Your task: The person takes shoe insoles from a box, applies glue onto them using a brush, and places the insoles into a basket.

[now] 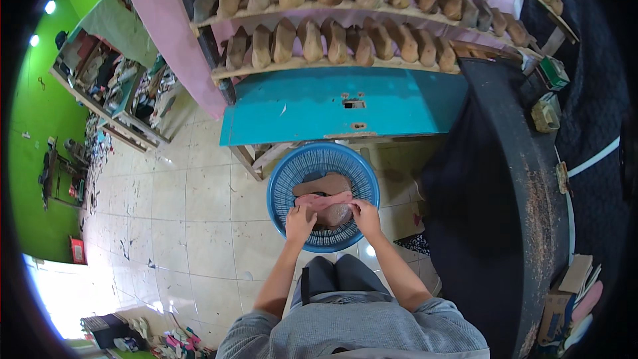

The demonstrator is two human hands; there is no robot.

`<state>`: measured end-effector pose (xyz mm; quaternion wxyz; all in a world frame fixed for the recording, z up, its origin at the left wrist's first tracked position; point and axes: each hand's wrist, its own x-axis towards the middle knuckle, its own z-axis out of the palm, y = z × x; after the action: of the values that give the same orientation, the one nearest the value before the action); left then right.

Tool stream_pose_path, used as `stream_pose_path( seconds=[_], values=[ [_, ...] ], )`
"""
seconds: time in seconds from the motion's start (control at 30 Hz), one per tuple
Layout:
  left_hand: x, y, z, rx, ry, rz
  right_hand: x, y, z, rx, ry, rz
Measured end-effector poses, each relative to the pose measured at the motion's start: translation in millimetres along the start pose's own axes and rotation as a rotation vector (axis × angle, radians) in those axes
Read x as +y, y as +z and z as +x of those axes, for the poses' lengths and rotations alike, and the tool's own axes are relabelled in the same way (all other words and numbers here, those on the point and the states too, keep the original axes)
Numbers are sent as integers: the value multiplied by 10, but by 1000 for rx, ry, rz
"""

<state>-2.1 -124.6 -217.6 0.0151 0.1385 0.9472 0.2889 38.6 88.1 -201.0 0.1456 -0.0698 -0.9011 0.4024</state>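
Observation:
Over a round blue plastic basket (274, 207), I hold a narrow pink insole-shaped piece (323, 201) by its two ends. My left hand (301, 223) pinches its left end, with fingers closed. At its right end, the fingers of my right hand (365, 217) are closed on the edge. Beneath it in the basket lie brown sole-shaped pieces; a brown one (325, 183) shows just beyond the pink one. Nearer to me is a rounded, shiny brownish piece (335, 215), partly covered by the pink one. How many pieces lie underneath is hidden.
A turquoise board (292, 110) stands just beyond the basket. Above it, two wooden shelves (332, 64) carry rows of shoe lasts (311, 40). To the right is a dark cloth-draped table (505, 179). Scraps dot the tiled floor (193, 193); a cluttered rack (113, 86) stands far left.

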Motion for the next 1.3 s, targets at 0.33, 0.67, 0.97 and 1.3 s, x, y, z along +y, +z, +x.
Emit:
stream_pose_path(
  seconds=[0.33, 0.67, 0.97, 1.3],
  values=[
    [1046, -1341, -270, 248, 182, -215, -1475, -1376, -304, 335, -45, 90],
    [2221, -1640, -213, 216, 567, -398, -1793, -2250, -999, 699, -30, -86],
    [3440, -1083, -551, 30, 878, -553, -1635, -3215, -1898, 1047, 119, -273],
    [5013, -92, -1561, -145, 1034, -775, -942, -4262, -3095, 1189, 290, -409]
  ],
)
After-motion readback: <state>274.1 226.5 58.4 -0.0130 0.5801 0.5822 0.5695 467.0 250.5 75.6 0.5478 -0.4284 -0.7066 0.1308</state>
